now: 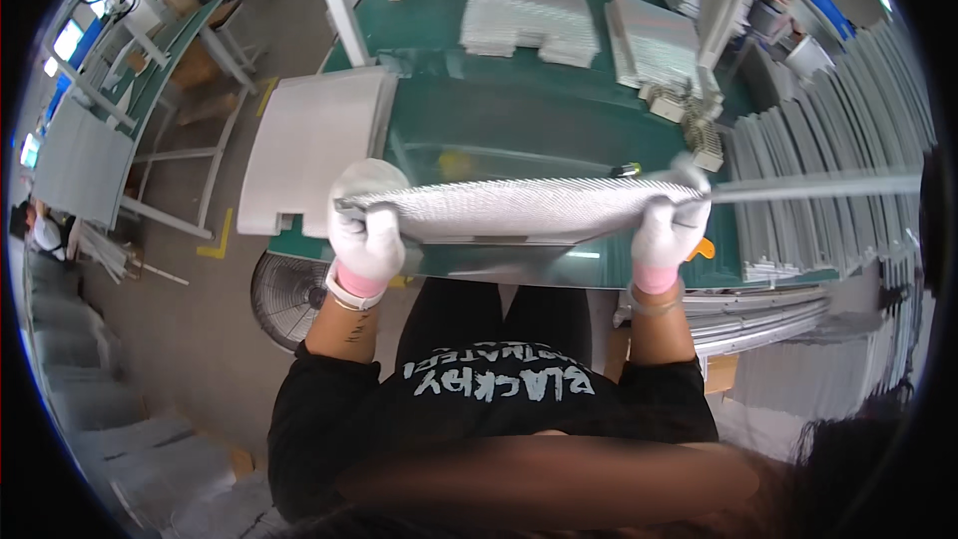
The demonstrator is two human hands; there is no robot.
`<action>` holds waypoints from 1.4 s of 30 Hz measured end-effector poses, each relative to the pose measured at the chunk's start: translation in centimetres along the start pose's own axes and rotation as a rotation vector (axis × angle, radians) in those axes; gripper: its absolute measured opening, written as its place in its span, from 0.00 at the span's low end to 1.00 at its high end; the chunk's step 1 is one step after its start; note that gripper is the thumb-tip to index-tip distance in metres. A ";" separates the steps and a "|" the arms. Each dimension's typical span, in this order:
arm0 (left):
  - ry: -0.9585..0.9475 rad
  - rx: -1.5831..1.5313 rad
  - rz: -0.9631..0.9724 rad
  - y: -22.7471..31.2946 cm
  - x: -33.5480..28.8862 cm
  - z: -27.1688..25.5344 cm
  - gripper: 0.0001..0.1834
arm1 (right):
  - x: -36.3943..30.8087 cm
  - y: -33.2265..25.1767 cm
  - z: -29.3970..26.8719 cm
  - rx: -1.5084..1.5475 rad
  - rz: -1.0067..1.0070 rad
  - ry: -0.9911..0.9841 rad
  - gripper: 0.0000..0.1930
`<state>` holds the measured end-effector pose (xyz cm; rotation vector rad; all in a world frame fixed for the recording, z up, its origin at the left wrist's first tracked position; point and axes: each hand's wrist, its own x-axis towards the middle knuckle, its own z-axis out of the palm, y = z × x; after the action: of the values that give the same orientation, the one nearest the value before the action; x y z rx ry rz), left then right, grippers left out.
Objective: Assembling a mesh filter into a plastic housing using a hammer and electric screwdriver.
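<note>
Both of my hands wear white gloves with pink cuffs. Between them, over the front of the green table [469, 125], hangs a white panel with a finely ridged edge, like a pleated filter sheet [529, 210]. My left hand [367, 225] pinches its left end, thumb on the near face. Its right end is gripped by my right hand [671, 225], slightly smeared by motion. A long thin grey strip [818, 188] runs rightward from beside my right hand; whether I hold it too cannot be made out. A small green and black tool [626, 170] lies just beyond the panel.
A stack of white notched panels [314, 140] overhangs the table's left edge. Farther back stand two more stacks [529, 15] [654, 40]. Small beige blocks [704, 145] and upright grey panels [798, 180] line the right. An orange piece [705, 250] sits near my right hand; a floor fan [289, 299] stands lower left.
</note>
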<state>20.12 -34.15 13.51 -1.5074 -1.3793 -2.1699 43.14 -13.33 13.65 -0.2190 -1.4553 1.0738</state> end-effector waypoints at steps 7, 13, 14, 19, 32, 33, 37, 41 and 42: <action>0.036 -0.076 -0.119 -1.7 0.9 0.0 0.04 | 4.0 -1.2 -1.0 -0.094 -0.007 -0.222 0.52; 0.135 -0.106 -0.235 -1.8 1.2 0.2 0.11 | 10.0 -6.9 -1.8 -0.330 -0.047 -0.862 0.17; 0.044 -0.093 -0.251 -1.8 1.0 -0.8 0.12 | 10.4 -7.6 -1.3 -0.294 0.043 -0.945 0.14; -0.434 0.135 -0.260 2.0 5.4 -2.9 0.06 | 11.5 -9.7 2.0 -0.658 -0.288 -1.175 0.12; 0.271 -0.270 -0.061 -0.4 3.0 0.6 0.37 | 11.7 -8.8 7.8 -0.425 -0.429 -1.298 0.24; 0.244 -0.226 0.013 -0.8 3.2 0.5 0.36 | 11.7 -9.4 7.9 -0.467 -0.410 -1.317 0.26; 0.327 -0.192 0.039 -1.0 3.5 1.1 0.33 | 11.7 -9.8 8.2 -0.507 -0.355 -1.357 0.29; 0.443 -0.236 -0.006 -1.7 2.9 2.1 0.25 | 11.7 -9.6 8.1 -0.527 -0.370 -1.343 0.29; 0.436 -0.221 0.026 -1.7 2.9 2.3 0.25 | 11.7 -9.5 8.1 -0.529 -0.385 -1.337 0.29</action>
<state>19.27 -30.48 14.99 -1.0078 -0.9994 -2.5029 37.70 -14.28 29.89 0.5141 -2.8137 0.4099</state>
